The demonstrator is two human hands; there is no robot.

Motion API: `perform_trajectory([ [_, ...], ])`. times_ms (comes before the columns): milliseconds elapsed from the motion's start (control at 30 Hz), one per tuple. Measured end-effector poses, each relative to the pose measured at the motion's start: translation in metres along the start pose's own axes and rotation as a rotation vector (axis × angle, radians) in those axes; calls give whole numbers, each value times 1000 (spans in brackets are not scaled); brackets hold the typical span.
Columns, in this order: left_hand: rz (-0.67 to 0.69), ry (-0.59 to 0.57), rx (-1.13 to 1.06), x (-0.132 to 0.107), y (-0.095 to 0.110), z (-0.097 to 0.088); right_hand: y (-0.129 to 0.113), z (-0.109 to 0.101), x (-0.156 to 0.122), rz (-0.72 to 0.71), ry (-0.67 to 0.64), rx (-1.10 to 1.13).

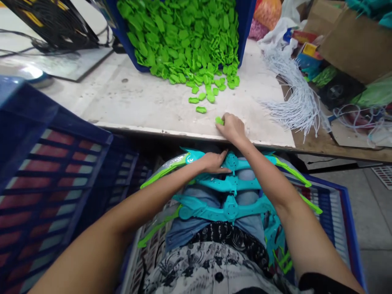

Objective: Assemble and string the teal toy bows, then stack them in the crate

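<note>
My right hand (232, 128) is at the table's front edge, its fingertips pinching a small bright green plastic piece (219, 121). Across my lap lie several turquoise toy bows with lime green tips. My left hand (213, 162) grips the farthest toy bow (232, 161) just left of its round centre, thumb and forefinger on either side of its arm. Closer to my body are a middle toy bow (220, 185) and a near toy bow (231, 209). A few loose green pieces (201, 110) lie on the table beyond my right hand.
A tilted blue bin (141, 67) spills green pieces onto the white tabletop (107, 98). Blue crates (55, 110) stand at my left, and another blue crate (344, 212) at my right. White cords (294, 98) hang over the table's right side, near a cardboard box (358, 41). A black fan (58, 24) stands back left.
</note>
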State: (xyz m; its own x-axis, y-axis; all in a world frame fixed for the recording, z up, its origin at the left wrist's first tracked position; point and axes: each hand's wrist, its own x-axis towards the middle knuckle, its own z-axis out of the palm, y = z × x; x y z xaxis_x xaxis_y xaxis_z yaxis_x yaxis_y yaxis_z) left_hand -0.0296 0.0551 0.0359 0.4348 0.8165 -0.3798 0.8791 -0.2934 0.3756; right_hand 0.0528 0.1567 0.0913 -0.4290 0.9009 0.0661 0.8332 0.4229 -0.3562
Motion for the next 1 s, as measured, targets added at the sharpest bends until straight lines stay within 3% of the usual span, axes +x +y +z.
perform_trajectory([
  [133, 1, -118, -434, 26, -5, -14, 25, 0, -48, 34, 120, 425],
  [233, -53, -184, -672, 38, -8, -15, 47, 15, -103, 224, 114, 768],
  [300, -90, -179, -758, 41, -8, -12, 58, 29, -133, 389, 69, 865],
  [367, -119, -144, -863, 41, -6, -11, 63, 41, -149, 467, 83, 850],
  [500, -216, -123, -1072, 39, -1, -11, 60, 46, -149, 434, 145, 632],
  [633, -298, -109, -1228, 35, 3, -12, 56, 40, -143, 421, 102, 421],
  [767, -332, -96, -1240, 34, 4, -11, 56, 38, -143, 466, -38, 469],
  [900, -291, -67, -1165, 33, 4, -10, 54, 35, -139, 515, -59, 441],
  [1000, -247, -57, -1136, 32, 5, -8, 53, 26, -136, 573, -261, 553],
])
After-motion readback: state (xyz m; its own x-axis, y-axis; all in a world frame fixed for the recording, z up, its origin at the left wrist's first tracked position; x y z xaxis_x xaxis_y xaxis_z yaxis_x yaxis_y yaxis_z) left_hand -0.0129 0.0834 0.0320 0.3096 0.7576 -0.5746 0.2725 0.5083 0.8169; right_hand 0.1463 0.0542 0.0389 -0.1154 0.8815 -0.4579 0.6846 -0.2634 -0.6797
